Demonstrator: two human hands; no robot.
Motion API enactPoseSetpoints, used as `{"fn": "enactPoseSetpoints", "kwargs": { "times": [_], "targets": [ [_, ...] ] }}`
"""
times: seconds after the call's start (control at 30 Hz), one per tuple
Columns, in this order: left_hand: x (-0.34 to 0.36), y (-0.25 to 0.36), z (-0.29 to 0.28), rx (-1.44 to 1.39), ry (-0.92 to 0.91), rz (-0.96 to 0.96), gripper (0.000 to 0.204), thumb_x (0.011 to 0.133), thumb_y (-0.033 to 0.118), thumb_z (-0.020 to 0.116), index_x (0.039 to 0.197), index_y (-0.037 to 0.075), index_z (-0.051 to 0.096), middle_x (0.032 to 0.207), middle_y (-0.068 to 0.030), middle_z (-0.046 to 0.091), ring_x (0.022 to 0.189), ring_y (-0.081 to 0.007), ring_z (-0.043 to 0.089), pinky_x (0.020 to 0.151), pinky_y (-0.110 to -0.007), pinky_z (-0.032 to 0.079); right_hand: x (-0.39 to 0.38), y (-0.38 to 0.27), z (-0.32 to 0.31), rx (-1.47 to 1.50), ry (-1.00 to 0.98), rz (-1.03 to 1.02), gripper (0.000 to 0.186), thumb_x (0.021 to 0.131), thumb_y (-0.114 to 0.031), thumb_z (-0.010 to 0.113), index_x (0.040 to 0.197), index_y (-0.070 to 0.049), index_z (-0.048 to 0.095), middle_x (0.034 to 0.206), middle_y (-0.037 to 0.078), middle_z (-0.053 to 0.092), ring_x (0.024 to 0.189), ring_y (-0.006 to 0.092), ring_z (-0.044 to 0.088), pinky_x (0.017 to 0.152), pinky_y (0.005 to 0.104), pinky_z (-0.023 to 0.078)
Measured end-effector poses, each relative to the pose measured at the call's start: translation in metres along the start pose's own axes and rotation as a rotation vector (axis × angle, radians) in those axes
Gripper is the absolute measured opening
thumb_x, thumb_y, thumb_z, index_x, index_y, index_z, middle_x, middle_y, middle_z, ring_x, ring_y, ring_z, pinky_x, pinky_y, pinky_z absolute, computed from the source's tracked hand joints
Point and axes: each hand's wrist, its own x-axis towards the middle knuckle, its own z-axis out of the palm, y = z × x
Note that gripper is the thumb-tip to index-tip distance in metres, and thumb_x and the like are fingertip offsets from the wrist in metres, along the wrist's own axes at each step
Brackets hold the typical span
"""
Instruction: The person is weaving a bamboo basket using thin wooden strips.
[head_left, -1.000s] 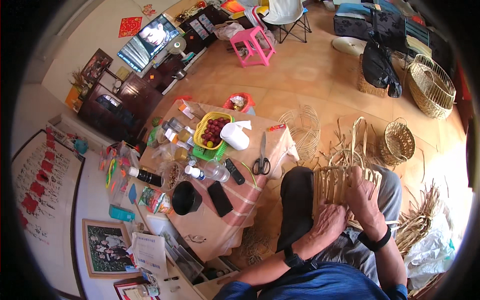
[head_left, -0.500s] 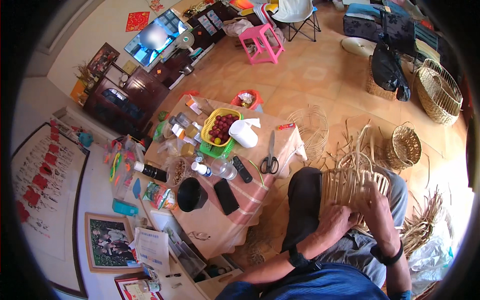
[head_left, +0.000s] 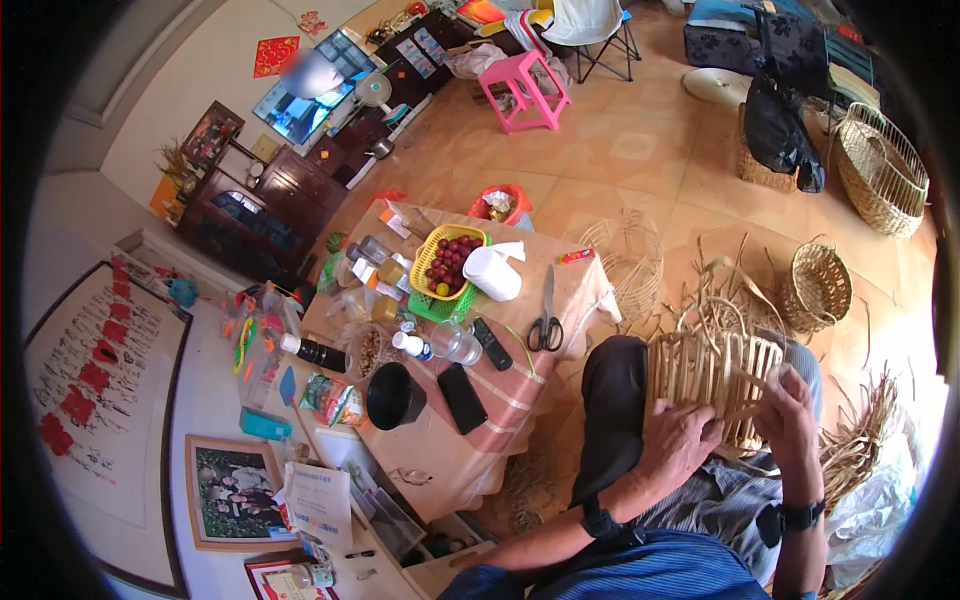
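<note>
A partly woven wicker basket (head_left: 672, 368) with upright stakes and a looped handle rests on my lap. My left hand (head_left: 682, 442) is closed on its near side, fingers curled against the weave. At the basket's right side, my right hand (head_left: 788, 412) pinches a flat pale weaving strip (head_left: 742, 408), which runs across toward my left hand. The fingertips of my left hand are partly hidden by the hand itself.
A cloth-covered table (head_left: 440, 490) at left carries scissors (head_left: 546, 325), a phone (head_left: 461, 398), a black bowl (head_left: 394, 396) and a yellow fruit basket (head_left: 432, 250). Finished baskets (head_left: 818, 288) and loose strands (head_left: 860, 440) lie right, beyond a pink stool (head_left: 522, 88).
My right hand has moved right, away from my left hand, drawing the strip out between them. My left hand stays at the basket's near side. The whole view has shifted slightly.
</note>
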Motion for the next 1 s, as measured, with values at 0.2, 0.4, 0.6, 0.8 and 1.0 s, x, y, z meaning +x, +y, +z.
{"fn": "enactPoseSetpoints", "kwargs": {
  "times": [0.2,0.4,0.6,0.8,1.0],
  "targets": [
    [0.000,-0.001,0.003,0.011,0.029,0.059,0.029,0.104,0.028,0.076,0.089,0.006,0.066,0.081,-0.0116,0.066,0.081,-0.0341,0.066,0.086,-0.045,0.043,-0.094,0.037,-0.011,-0.258,0.028,0.108,0.019,0.107,-0.023,0.074,0.109,-0.009,0.062,0.067,-0.005,0.055,0.046,0.0069,0.049,0.041,0.0257,0.037],
    [-0.003,-0.007,0.007,-0.076,0.003,0.020,0.032,0.099,0.029,0.081,0.082,0.007,0.066,0.081,-0.0103,0.067,0.082,-0.0327,0.066,0.087,-0.046,0.044,-0.121,0.012,-0.090,-0.512,-0.384,0.447,0.027,0.107,-0.027,0.075,0.109,0.000,0.076,0.071,0.004,0.070,0.056,0.0144,0.065,0.055,0.0320,0.053],
    [0.003,-0.007,0.011,-0.163,-0.073,-0.061,0.029,0.096,0.026,0.084,0.084,0.005,0.068,0.081,-0.0106,0.068,0.082,-0.0321,0.066,0.086,-0.045,0.045,-0.170,0.056,-0.267,-0.158,-0.169,-0.064,0.028,0.108,-0.017,0.073,0.127,0.004,0.073,0.116,0.015,0.078,0.095,0.0199,0.076,0.078,0.0333,0.060],
    [-0.002,-0.010,0.005,-0.042,-0.033,-0.005,0.026,0.094,0.024,0.084,0.084,0.006,0.070,0.080,-0.0110,0.069,0.082,-0.0331,0.069,0.084,-0.048,0.046,-0.119,0.076,-0.360,0.009,-0.065,-0.723,0.041,0.121,-0.026,0.051,0.153,-0.001,0.053,0.141,0.005,0.066,0.113,0.0125,0.067,0.079,0.0239,0.055],
    [0.012,-0.021,-0.019,-0.186,-0.115,0.176,0.013,0.090,-0.001,0.068,0.095,0.004,0.079,0.085,-0.0211,0.073,0.078,-0.0398,0.076,0.069,-0.047,0.058,-0.135,0.028,-0.253,-0.333,0.265,0.018,0.037,0.115,-0.038,0.061,0.125,-0.005,0.073,0.092,0.002,0.070,0.072,0.0109,0.064,0.058,0.0269,0.049]
  ]
}}
